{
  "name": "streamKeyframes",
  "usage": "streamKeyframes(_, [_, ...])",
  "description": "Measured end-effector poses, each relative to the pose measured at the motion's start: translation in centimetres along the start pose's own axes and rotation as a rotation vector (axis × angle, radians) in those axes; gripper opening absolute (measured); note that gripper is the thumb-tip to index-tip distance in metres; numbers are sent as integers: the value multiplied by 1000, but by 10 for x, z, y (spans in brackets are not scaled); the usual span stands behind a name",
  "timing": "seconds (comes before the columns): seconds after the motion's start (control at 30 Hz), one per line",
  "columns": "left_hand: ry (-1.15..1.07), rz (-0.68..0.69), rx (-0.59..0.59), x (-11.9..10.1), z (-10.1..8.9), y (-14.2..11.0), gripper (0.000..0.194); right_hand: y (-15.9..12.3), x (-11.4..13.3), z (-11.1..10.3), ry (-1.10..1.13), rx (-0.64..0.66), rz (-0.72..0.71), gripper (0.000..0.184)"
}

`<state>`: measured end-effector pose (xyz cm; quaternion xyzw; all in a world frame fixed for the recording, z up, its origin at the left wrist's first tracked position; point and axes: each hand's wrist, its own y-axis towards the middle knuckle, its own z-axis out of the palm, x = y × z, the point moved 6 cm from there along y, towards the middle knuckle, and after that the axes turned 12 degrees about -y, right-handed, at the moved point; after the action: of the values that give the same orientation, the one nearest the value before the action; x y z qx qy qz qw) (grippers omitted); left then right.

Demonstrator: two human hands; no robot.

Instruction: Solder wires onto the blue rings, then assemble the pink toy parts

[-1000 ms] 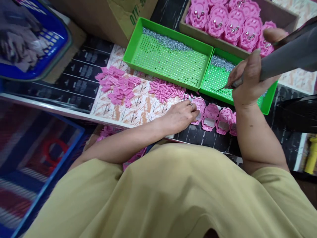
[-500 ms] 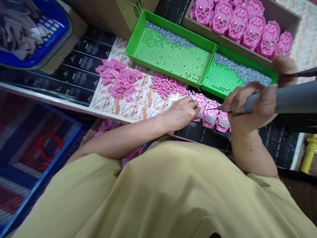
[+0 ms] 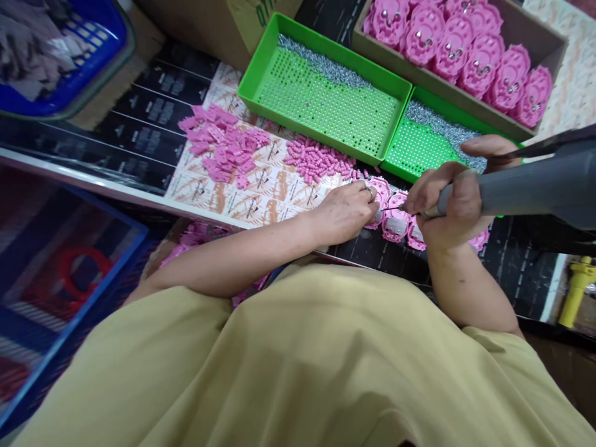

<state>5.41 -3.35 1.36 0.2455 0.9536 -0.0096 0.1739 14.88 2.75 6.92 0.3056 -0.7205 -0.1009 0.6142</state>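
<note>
A grey electric screwdriver [image 3: 521,189] is gripped in my right hand [image 3: 449,205], its thin bit pointing left. The bit's tip lies close to my left fingertips, over the leftmost pink plastic housing [image 3: 382,186]. Curled fingers of my left hand [image 3: 347,211] press on that housing, partly covering it. To its right in the same row stands another pink housing [image 3: 395,217] with a grey metal plate. More housings continue under my right hand, and a pink edge [image 3: 479,239] shows beyond my wrist.
Small screws lie in two green perforated trays, a larger one [image 3: 321,115] and a smaller one [image 3: 410,149]. Pink flat parts [image 3: 223,146] and small pink cylinders [image 3: 319,160] are heaped on the table. Behind stands a cardboard box [image 3: 531,127] of pink housings [image 3: 482,65].
My right hand and the screwdriver have moved slightly left, uncovering a pink housing at the row's right end. My left hand stays on the leftmost housing. The view has shifted a little.
</note>
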Motion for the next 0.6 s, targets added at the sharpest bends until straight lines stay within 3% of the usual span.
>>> streamKeyframes(0.1, [-7,8,-22,-1,0,0,17,-1,1,-2,89,-91,-57,21])
streamKeyframes(0.3, [-27,15,-28,0,-1,-1,12,0,7,4,160,40,-106,26])
streamKeyframes(0.37, [-28,22,-35,0,-1,-2,12,9,11,1,139,30,-147,30])
streamKeyframes(0.43, [-14,41,-54,0,0,-2,12,25,14,-8,82,-94,-199,23])
streamKeyframes(0.53, [26,78,-90,-2,0,-2,13,50,3,-26,-43,-366,-228,52])
streamKeyframes(0.6, [41,93,-106,-2,-1,-3,12,63,-19,-35,-71,-466,-184,58])
